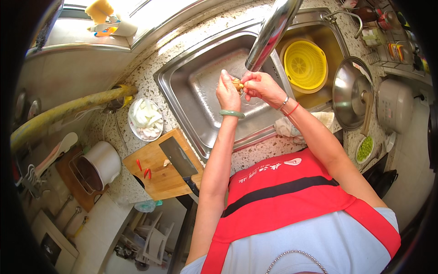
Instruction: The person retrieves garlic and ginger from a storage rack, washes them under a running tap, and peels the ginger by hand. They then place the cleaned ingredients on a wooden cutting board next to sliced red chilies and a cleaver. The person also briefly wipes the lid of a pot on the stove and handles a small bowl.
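Over the left basin of the stainless steel sink (205,113), my left hand (228,90) grips a small brown and yellow piece that looks like ginger root (236,84). The fingers of my right hand (261,87) pinch its right side, so both hands are on it. Part of the root is hidden by my fingers. Just above my hands ends the thick chrome faucet spout (263,41); I cannot tell whether water runs from it. The basin floor looks wet.
A cleaver (178,156), red chillies and a pale piece lie on the wooden cutting board (154,178). Beside it stands a bowl of white slices (145,118). The right basin holds a yellow colander (304,63). A metal lid (349,92), a cloth (291,128) and a bowl of chopped greens (364,149) are to the right.
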Motion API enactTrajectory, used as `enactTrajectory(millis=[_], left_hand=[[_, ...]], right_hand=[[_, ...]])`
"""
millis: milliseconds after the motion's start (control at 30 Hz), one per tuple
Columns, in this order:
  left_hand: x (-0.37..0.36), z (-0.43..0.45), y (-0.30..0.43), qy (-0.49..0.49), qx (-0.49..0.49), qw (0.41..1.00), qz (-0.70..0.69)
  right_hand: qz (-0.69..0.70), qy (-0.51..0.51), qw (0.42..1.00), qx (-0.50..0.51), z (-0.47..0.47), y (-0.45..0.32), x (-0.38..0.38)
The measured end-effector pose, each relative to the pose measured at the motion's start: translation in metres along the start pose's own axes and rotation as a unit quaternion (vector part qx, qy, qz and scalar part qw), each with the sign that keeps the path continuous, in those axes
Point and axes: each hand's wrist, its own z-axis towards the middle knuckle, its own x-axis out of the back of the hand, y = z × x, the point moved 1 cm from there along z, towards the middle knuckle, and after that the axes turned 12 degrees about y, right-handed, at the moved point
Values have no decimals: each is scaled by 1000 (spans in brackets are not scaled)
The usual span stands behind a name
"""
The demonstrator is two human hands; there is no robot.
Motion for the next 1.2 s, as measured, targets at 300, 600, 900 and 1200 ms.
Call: enactTrajectory(millis=[300,600,900,1200], left_hand=[[2,-3,15,2,-96,992,79],[5,-9,11,-13,-116,992,46],[9,-1,6,-10,-247,965,87],[8,2,9,37,-284,951,112]], right_hand=[[-122,-3,991,55,2,-6,-1],[-137,-7,990,32,-3,-7,-4],[-67,9,997,26,-6,-7,-2],[-22,35,999,13,-6,2,-12]])
